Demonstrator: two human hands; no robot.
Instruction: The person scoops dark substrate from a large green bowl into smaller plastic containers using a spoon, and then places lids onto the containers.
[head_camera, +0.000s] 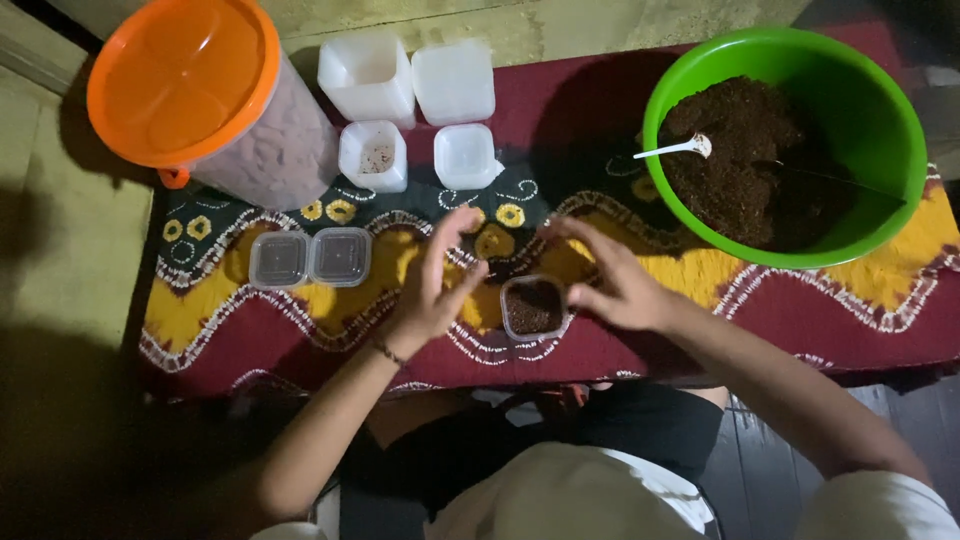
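Green bowl (880, 110) stands beyond small filled tub (533, 307).

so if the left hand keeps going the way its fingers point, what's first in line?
Likely the small lidded white tub. The left hand has fingers aimed up and slightly right over the patterned cloth; height above the cloth is unclear.

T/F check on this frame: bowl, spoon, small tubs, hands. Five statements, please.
1. The green bowl holds dark brown powder. True.
2. The white spoon lies on the cloth. False: it rests in the bowl.
3. Two closed small tubs sit side by side. True.
4. The right hand touches the open filled tub. True.
5. The left hand grips the orange-lidded jug. False: it is apart from the jug, fingers spread.
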